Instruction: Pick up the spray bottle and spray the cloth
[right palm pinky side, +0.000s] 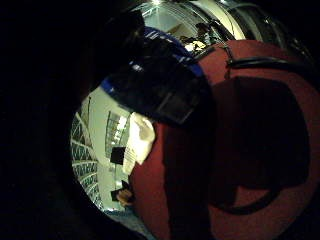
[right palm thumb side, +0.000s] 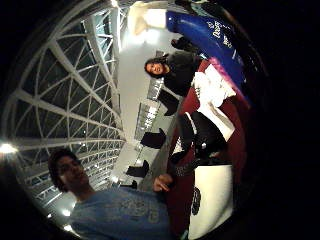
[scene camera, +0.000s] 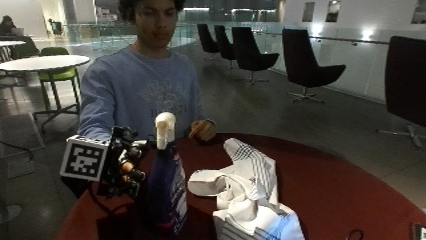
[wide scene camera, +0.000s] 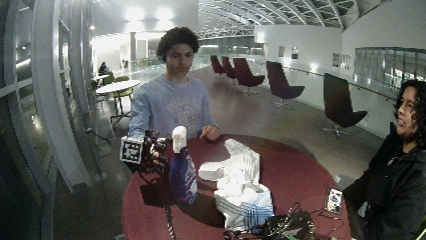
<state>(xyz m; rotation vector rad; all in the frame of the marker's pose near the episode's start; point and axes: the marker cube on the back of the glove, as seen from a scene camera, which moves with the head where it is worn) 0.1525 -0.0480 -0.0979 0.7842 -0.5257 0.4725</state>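
One tall blue plastic spray bottle (scene camera: 165, 187) with a cream-white trigger head stands upright closest to my outside camera, on the near left part of the round dark red table (scene camera: 333, 185), and I've got the black-gloved right hand (scene camera: 125, 167) right against its far-left side at about shoulder height. Can I call the grip? The fingers look curled toward the bottle's body, but the bottle hides their tips, so I can't tell whether they actually wrap it or only touch it. From the little-finger palm camera, the bottle's dark blue body (right palm pinky side: 155, 85) fills the middle of the picture, so it sits very close to the palm, with red tabletop (right palm pinky side: 260, 150) spreading beyond it. The thumb-side palm camera catches the bottle (right palm thumb side: 205, 30) along the edge, its pale head end showing. Just beside the bottle, toward the table's middle, lies the crumpled white cloth with thin blue stripes (scene camera: 246, 195), heaped in folds, one rolled lobe reaching toward the bottle; I can't say whether it touches. In the thumb-side view the same cloth (right palm thumb side: 212, 95) lies bunched on the red surface. Farther back, the bare left hand (scene camera: 202, 131) rests at the table's far edge, fingers loosely curled, holding nothing. In the wide view I see a small phone-like device (wide scene camera: 333, 200) lying on the table's right side, well apart from the cloth. Beyond the table, a row of dark swivel chairs (scene camera: 306, 65) lines the hall.
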